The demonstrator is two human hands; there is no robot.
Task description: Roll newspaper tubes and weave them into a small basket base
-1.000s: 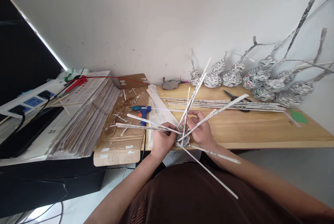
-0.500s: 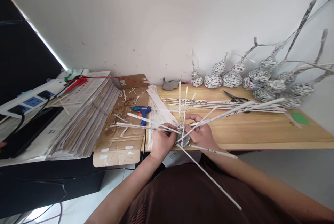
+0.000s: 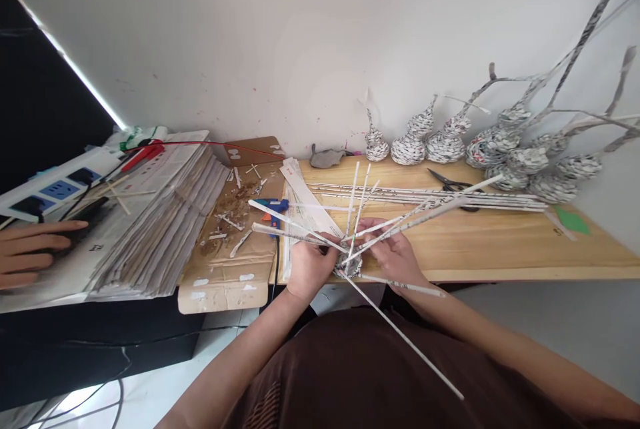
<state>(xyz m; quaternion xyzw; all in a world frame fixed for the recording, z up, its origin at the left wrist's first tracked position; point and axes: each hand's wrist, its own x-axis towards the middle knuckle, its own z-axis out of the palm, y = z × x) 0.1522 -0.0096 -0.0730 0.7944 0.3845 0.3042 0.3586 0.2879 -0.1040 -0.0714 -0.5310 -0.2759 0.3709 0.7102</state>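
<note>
Both hands meet at the front edge of the light wooden desk [image 3: 500,242], closed around a small woven bundle of rolled newspaper [image 3: 349,267] from which long white rolled-paper rods [image 3: 430,210] fan out in every direction. The left hand [image 3: 307,267] curls its fingers around the left side of the bundle, thumb pressed against the rods that point left over the cardboard. The right hand [image 3: 393,252] grips the right side, its fingers pinched together on one of the rods near the centre. Two rods [image 3: 400,335] run down over the person's brown shirt [image 3: 360,369], toward the lap.

Behind the hands, a row of loose straight paper rods [image 3: 450,195] lies flat along the desk, with black scissors [image 3: 450,182] resting on them. Along the white wall stand several gourd-shaped figures woven from newspaper [image 3: 445,145], some with long twisted stems. A green paper scrap [image 3: 571,220] lies at the right. Left of the hands, a blue glue gun [image 3: 273,207] sits on a flattened piece of brown cardboard [image 3: 225,275] strewn with paper offcuts. Farther left is a thick stack of newspapers [image 3: 165,215], and beyond it a white power strip [image 3: 55,182]. Another person's hand [image 3: 35,252] rests flat with fingers extended at the far left edge, well apart from the work.
</note>
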